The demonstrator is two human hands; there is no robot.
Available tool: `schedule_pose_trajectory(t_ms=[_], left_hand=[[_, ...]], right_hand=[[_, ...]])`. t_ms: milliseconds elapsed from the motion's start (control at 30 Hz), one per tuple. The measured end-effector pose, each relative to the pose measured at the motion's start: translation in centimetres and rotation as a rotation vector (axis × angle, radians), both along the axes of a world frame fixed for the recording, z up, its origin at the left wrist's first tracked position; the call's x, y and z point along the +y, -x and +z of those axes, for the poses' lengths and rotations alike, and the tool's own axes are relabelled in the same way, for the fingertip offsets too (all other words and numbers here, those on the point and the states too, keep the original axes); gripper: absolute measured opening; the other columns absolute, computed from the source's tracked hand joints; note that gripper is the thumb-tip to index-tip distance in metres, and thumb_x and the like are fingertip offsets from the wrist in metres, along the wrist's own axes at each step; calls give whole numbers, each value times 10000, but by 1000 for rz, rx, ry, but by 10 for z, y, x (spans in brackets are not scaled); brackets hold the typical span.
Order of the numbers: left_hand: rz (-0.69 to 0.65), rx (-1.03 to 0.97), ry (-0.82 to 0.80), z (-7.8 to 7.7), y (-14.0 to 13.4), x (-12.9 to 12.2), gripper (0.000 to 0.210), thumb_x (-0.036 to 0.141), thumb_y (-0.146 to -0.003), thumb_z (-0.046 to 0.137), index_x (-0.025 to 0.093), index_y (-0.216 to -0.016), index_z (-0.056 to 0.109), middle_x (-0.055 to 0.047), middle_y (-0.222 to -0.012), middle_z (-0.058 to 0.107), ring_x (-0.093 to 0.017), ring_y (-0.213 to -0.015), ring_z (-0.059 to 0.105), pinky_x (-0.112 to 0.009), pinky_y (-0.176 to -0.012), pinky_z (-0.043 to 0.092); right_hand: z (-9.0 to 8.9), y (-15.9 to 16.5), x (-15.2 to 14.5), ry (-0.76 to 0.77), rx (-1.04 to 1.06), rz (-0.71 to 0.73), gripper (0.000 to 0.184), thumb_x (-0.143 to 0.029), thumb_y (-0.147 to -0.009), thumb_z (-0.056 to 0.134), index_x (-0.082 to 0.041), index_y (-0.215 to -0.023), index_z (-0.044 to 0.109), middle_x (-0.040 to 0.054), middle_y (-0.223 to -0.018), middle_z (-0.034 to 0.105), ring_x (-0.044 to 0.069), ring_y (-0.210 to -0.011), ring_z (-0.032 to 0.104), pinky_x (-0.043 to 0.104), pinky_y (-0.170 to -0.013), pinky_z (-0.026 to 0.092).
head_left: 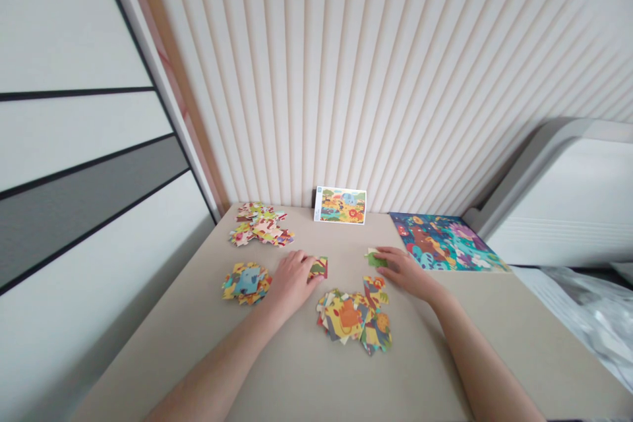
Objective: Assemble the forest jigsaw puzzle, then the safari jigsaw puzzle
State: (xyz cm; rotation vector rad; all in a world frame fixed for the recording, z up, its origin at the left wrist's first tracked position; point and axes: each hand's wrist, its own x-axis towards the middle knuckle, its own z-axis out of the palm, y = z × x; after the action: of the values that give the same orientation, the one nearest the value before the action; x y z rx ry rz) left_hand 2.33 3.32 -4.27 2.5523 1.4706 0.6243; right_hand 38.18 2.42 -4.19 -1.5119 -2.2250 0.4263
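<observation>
My left hand [295,273] rests low over the table, its thumb and fingers closed around a puzzle piece [320,268] with green and dark red on it. Part of that piece is hidden under the fingers. Across from it, my right hand [401,268] pinches a green puzzle piece [376,259] by its right side, close to the tabletop. Between my arms lies a heap of mixed puzzle pieces [345,316], with a few loose pieces [376,331] at its right. Left of my left hand is another pile of pieces [246,281], a blue one on top.
A picture card [341,205] of animals leans against the ribbed wall [316,79]. A third pile of pieces [261,224] sits at the back left of the table [297,369]. An assembled dark blue puzzle [448,242] lies at the back right. Clear plastic wrapping [583,310] is beyond the right edge.
</observation>
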Motion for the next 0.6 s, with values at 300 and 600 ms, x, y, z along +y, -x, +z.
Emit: schedule_pose_trajectory(t_ms=[300, 600], left_hand=[[9, 29, 30, 8, 3, 0, 330, 405, -888, 695, 197, -1144, 702, -98, -1064, 637, -276, -1054, 577, -384, -949, 434], [-72, -75, 30, 16, 1, -7, 271, 322, -936, 629, 188, -1161, 700, -116, -1138, 632, -271, -1086, 587, -408, -984, 439]], right_hand=[[-2, 1, 1, -8, -29, 26, 409, -436, -950, 588, -275, -1317, 670, 111, -1409, 598, 300, -1314, 545, 484, -1127, 415], [23, 21, -12, -63, 146, -16, 259, -451, -961, 580, -257, -1013, 744, 96, -1296, 640, 262, -1175, 624, 445, -1041, 480]])
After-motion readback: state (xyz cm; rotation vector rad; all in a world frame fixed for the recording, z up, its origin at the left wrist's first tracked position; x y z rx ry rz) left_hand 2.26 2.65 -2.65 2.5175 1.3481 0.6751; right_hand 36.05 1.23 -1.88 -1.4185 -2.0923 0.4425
